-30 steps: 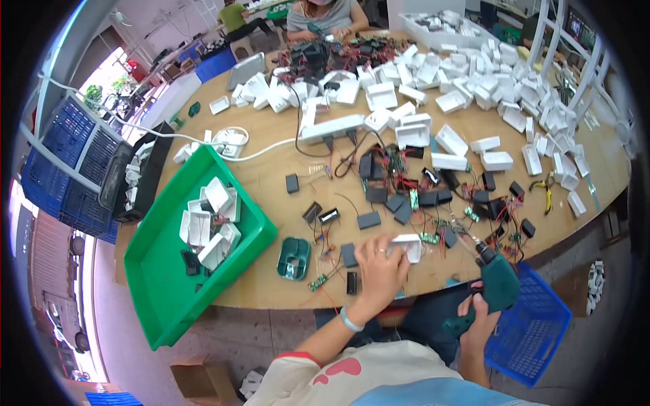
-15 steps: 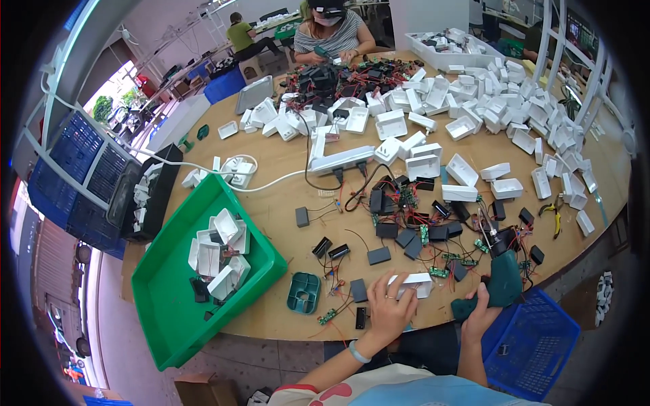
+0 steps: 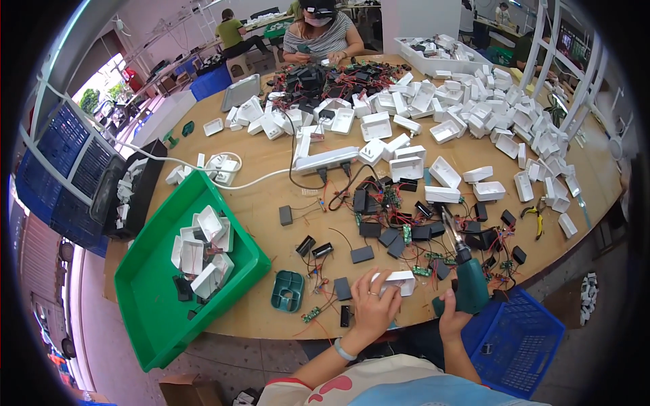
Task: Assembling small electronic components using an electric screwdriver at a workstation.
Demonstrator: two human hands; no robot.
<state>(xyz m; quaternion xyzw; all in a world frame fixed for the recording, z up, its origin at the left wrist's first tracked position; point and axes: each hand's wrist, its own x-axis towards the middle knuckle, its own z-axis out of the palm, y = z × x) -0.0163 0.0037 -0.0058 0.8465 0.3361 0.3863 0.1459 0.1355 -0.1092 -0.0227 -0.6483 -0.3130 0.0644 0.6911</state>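
Near the table's front edge, my left hand (image 3: 374, 306) holds a white plastic case (image 3: 406, 284) down on the tabletop, its fingers bent over the case's left end. My right hand (image 3: 452, 317) is wrapped round the handle of a dark green electric screwdriver (image 3: 472, 283). The tool's long metal bit points up and away, over loose circuit boards and wires, apart from the case. A dark grey box-shaped part (image 3: 342, 289) and a small green circuit board (image 3: 311, 314) lie left of my left hand. What is inside the case is hard to make out.
A green tray (image 3: 128, 304) with white cases stands at left, beside a small green divided dish (image 3: 288, 292). A power strip (image 3: 328, 160) crosses the middle. White cases (image 3: 474, 101) heap at the back, where another person sits. Yellow-handled pliers (image 3: 538, 220) lie right; a blue basket (image 3: 521, 345) stands below.
My right hand has brought the screwdriver left, closer to the white case, and turned it somewhat. My left hand stays on the case. The whole view has shifted slightly.
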